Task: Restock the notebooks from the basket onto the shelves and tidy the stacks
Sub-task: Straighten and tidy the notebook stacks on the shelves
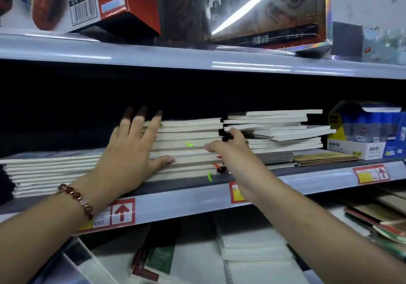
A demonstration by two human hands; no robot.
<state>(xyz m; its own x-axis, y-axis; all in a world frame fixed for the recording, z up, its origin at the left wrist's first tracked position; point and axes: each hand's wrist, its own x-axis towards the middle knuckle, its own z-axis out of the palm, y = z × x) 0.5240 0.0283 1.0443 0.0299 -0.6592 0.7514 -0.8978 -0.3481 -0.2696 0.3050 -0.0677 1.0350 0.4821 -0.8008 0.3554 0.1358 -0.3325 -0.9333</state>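
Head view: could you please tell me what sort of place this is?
Most likely a stationery aisle in a shop: stacked notebooks on a shelf, its edge carrying price labels, and boxed goods above.

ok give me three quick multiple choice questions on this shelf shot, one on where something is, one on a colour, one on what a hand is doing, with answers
1. Where does the blue and white box stand?
A. on the middle shelf, right of the notebook stacks
B. on the top shelf
C. on the bottom shelf

2. What colour are the arrows on the shelf-edge labels?
A. green
B. red
C. black

3. What is the left hand doing?
A. lifting a notebook clear of the shelf
B. hanging idle below the shelf
C. lying flat, fingers spread, against the middle stack

Answers:
1. A, it sits at the right end of the shelf that holds the stacks, past the uneven right stack.
2. B, both labels carry red upward arrows.
3. C, its straight fingers lie across the page edges, thumb low on the stack.
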